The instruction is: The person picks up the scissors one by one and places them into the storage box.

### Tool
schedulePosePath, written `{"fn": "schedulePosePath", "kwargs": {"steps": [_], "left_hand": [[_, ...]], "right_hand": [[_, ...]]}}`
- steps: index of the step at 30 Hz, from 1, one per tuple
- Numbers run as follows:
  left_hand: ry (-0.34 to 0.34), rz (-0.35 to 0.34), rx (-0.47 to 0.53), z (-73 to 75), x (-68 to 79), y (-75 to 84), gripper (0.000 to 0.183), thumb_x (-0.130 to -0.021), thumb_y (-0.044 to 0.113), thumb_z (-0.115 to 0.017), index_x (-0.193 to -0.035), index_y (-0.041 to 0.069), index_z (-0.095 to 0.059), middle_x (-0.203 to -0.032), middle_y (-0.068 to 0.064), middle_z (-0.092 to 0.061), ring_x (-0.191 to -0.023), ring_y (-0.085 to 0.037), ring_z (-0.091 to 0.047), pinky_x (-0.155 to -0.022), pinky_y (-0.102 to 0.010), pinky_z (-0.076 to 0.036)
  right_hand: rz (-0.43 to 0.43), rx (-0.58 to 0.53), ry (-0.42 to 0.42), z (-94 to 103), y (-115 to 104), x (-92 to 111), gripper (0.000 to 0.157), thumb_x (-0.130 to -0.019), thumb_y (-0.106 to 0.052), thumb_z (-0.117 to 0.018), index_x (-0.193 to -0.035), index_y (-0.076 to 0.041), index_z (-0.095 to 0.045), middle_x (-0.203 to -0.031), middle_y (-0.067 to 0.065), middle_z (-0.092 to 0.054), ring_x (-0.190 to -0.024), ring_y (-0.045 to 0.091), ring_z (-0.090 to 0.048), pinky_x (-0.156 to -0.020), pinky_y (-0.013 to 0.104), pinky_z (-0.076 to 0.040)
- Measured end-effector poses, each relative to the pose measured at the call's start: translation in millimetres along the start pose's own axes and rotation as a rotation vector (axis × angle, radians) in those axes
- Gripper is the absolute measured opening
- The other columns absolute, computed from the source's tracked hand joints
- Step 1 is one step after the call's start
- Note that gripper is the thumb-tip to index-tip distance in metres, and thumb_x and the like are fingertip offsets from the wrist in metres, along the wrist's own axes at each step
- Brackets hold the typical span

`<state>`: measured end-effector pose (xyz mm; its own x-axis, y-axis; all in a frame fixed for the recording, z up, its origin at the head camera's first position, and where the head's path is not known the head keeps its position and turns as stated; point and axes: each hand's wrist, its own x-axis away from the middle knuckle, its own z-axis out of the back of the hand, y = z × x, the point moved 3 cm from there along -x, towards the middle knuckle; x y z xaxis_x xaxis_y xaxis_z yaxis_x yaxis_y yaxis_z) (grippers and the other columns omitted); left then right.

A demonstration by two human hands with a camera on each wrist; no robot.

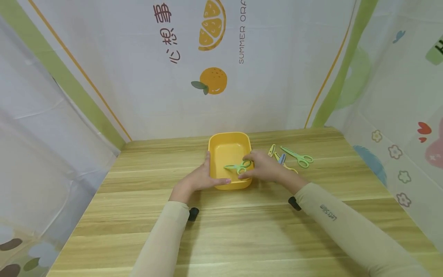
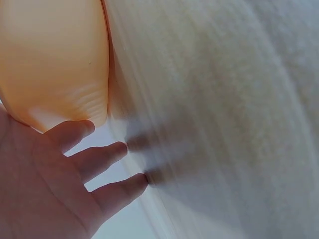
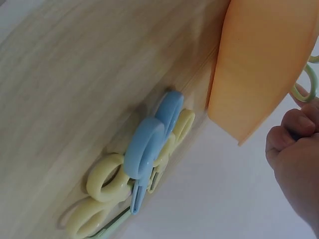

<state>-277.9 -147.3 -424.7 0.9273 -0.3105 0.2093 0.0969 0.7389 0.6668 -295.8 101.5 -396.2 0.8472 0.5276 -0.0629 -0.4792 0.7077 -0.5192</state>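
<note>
One tub (image 1: 233, 186) stands near the table's (image 1: 225, 227) back edge; left hand (image 1: 198, 177), fingers straight, touches it, right hand (image 1: 265, 165) pinches scissors (image 1: 238, 167). Right sleeve (image 1: 340, 221) reads "LetsSlim", backdrop (image 1: 270, 77) "SUMMER ORA".

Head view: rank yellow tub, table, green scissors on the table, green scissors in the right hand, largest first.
1. Table
2. Yellow tub
3. Tabletop green scissors
4. Held green scissors: only slightly smaller-looking; the right hand may hide part.
</note>
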Motion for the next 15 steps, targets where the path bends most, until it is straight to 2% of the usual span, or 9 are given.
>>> {"fn": "schedulePosePath", "kwargs": {"steps": [4, 9, 15], "left_hand": [[-0.009, 0.039, -0.013, -0.2, 0.5, -0.7, 0.151, -0.077, 0.081, -0.078, -0.168, 0.016, 0.023, -0.175, -0.024, -0.024, -0.156, -0.04, -0.04, -0.126, -0.058, -0.035], [-0.022, 0.047, -0.027, 0.3, 1.5, 0.9, 0.15, -0.078, 0.083, -0.075, -0.168, 0.016, 0.024, -0.174, -0.025, -0.024, -0.157, -0.041, -0.04, -0.126, -0.059, -0.035], [-0.034, 0.061, -0.029, 0.8, 2.2, 1.4, 0.147, -0.079, 0.082, -0.075, -0.168, 0.02, 0.026, -0.176, -0.022, -0.021, -0.159, -0.04, -0.036, -0.127, -0.061, -0.034]], "right_hand": [[-0.01, 0.022, -0.013, -1.1, -0.1, -1.0, 0.079, -0.085, -0.05, -0.088, -0.139, 0.004, -0.067, -0.137, 0.02, -0.069, -0.125, 0.035, -0.066, -0.106, 0.052, -0.055], [-0.017, 0.03, -0.016, -0.7, -0.1, -1.0, 0.086, -0.086, -0.054, -0.087, -0.145, 0.004, -0.062, -0.144, 0.023, -0.065, -0.132, 0.038, -0.063, -0.11, 0.054, -0.053], [-0.038, -0.032, -0.01, 6.0, -1.6, -0.1, 0.088, -0.086, -0.051, -0.087, -0.15, 0.003, -0.058, -0.153, 0.023, -0.059, -0.143, 0.041, -0.056, -0.117, 0.057, -0.048]]}}
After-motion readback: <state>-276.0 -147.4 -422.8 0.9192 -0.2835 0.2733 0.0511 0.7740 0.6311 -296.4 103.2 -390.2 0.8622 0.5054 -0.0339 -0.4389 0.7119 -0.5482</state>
